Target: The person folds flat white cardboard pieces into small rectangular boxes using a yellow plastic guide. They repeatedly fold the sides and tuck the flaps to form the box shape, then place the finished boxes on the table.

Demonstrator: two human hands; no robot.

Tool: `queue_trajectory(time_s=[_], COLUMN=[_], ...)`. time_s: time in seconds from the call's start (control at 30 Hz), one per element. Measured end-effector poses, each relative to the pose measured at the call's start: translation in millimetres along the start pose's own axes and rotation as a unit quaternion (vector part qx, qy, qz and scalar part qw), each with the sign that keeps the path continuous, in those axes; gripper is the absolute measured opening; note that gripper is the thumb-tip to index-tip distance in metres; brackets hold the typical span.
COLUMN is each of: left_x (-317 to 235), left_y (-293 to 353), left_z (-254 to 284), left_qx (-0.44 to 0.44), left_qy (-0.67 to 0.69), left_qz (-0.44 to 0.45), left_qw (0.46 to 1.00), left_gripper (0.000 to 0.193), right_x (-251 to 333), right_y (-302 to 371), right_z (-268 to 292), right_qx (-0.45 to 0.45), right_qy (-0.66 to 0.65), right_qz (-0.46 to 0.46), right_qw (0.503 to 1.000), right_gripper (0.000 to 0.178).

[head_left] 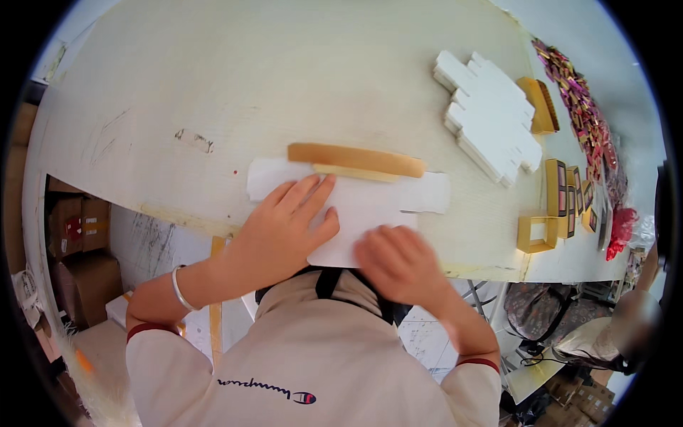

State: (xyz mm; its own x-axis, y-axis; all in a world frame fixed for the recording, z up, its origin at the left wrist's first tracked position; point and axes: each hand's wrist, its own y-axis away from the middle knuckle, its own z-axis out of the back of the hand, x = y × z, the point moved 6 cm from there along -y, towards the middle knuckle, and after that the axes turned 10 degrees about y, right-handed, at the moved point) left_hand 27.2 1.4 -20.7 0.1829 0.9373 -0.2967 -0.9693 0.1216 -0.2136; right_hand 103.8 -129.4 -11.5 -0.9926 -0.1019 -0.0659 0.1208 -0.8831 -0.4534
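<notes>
Loosely spread and gripping nothing I can make out, the left hand lies palm down on a white card blank, its fingertips reaching the near edge of a pale strip. From my distant seat I see the right hand with its fingers curled at the blank's near right edge; it is blurred, so I cannot tell whether it pinches the card or merely rests there.

Starting left of the hands, I see brown cartons below the level of the table, well apart from the left hand. A white bracelet circles the left wrist. Between and beyond the two hands sits the blank, flat on the table, one flap out past the left fingers and another beyond the right hand. Just past the left fingertips, the pale strip and a wider brown strip lie across the blank's far side.

Beyond the right hand and farther right, I have a stack of white blanks. Right of that stands a yellow tray, with a cluster of yellow boxes nearer the right hand's level. Farthest right, a heap of small purple and gold pieces runs along the table.
</notes>
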Motion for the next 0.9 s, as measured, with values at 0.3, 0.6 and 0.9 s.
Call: queue_trajectory(time_s=[0.3, 0.6, 0.9], left_x=[11.6, 26.0, 14.0], left_y=[4.2, 0.5, -5.5], left_z=[10.8, 6.6, 5.4], left_qx=[-0.056, -0.137, -0.152], left_qy=[0.203, 0.288, 0.129], left_qz=[0.001, 0.108, 0.134], left_qw=[0.978, 0.942, 0.971], left_gripper=[0.038, 0.018, 0.021], right_x=[-24.1, -45.2, -37.8], right_y=[15.2, -3.6, -2.5], right_z=[-1.3, -5.7, -17.1], right_qx=[0.041, 0.106, 0.086], right_qy=[-0.070, -0.244, -0.114], right_qz=[-0.099, -0.238, -0.316], right_qw=[0.992, 0.934, 0.938], right_gripper=[0.031, 0.014, 0.020])
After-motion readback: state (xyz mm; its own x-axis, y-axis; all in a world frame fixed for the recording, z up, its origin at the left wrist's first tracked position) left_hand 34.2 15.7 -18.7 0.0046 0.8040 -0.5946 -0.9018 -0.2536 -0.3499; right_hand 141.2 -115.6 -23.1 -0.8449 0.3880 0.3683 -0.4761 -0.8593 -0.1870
